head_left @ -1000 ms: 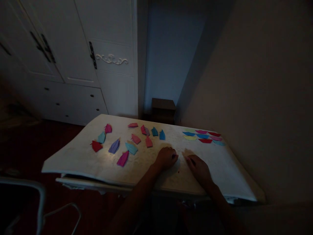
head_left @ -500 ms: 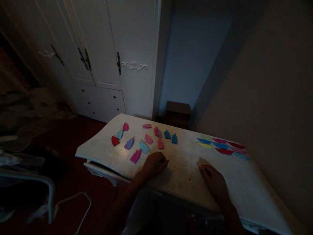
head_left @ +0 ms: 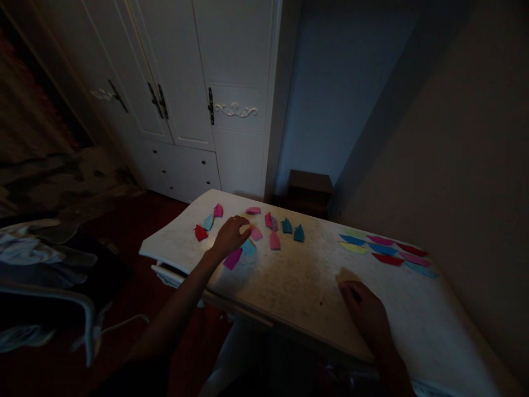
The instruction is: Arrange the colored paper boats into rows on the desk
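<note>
My left hand point(head_left: 232, 236) reaches over a loose group of small folded paper pieces on the white table point(head_left: 301, 275). Its thumb and fingertips are apart, close to a pink folded paper point(head_left: 257, 233). A light blue folded paper point(head_left: 248, 247) and a magenta one point(head_left: 233, 258) lie just below this hand; whatever is under the palm is hidden. Left of it are a red folded paper point(head_left: 201, 232) and a pale blue one point(head_left: 209, 222). My right hand point(head_left: 367, 311) rests on the table with curled fingers, and nothing shows in them.
Flat, boat-shaped folded papers point(head_left: 383, 249) in several colours lie in rows at the table's right. Two teal folded papers point(head_left: 292, 230) stand near the back edge. A white wardrobe point(head_left: 239, 149), a brown box-like stand point(head_left: 309, 187) and a chair frame point(head_left: 88, 325) surround the table.
My left hand has moved forward and left, from the table's front area to above the folded papers, covering the purple one. My right hand stays in place. The view has shifted slightly.
</note>
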